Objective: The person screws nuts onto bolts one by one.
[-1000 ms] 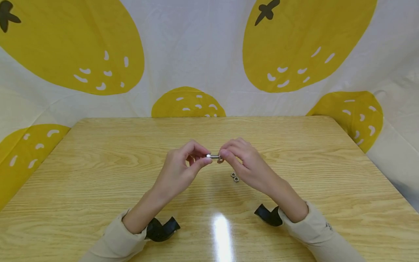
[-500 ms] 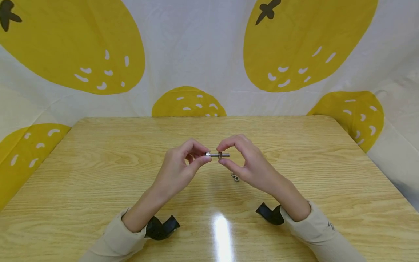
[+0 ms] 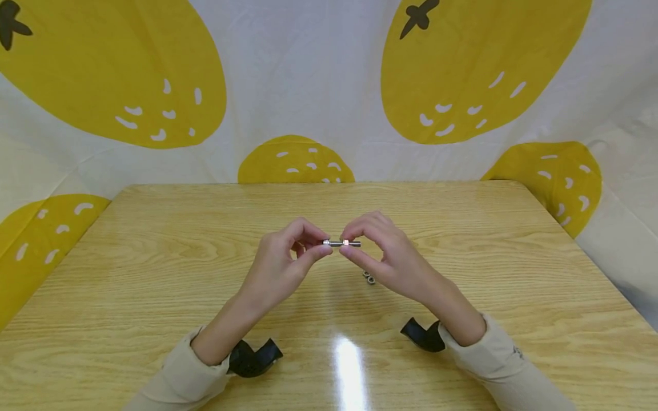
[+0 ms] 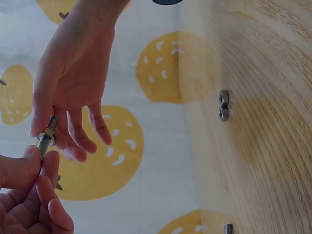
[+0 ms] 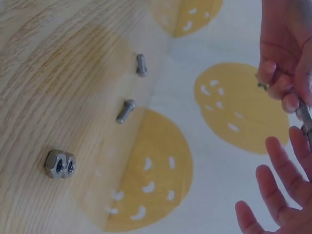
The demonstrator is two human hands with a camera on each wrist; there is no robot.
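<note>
Above the middle of the table, my left hand point(image 3: 277, 265) pinches a silver bolt point(image 3: 335, 244) near its head, between thumb and fingers. The bolt lies level, its threaded end pointing right. A hex nut point(image 3: 346, 242) sits around the threaded shank, and the shank's tip sticks out beyond it. My right hand point(image 3: 393, 254) pinches this nut between thumb and index finger. Its other fingers are spread loosely in the left wrist view. The bolt's head is mostly covered by my left fingertips.
Two more nuts point(image 5: 59, 164) lie touching each other on the wooden table point(image 3: 180, 274), below my right hand. Two loose bolts point(image 5: 126, 111) also rest on the tabletop in the right wrist view. A fruit-print cloth point(image 3: 303, 68) hangs behind the table.
My right fingers have shifted from covering the bolt's end to pinching the nut's sides, so the tip now shows. The nut has turned slightly. My left hand stays nearly still.
</note>
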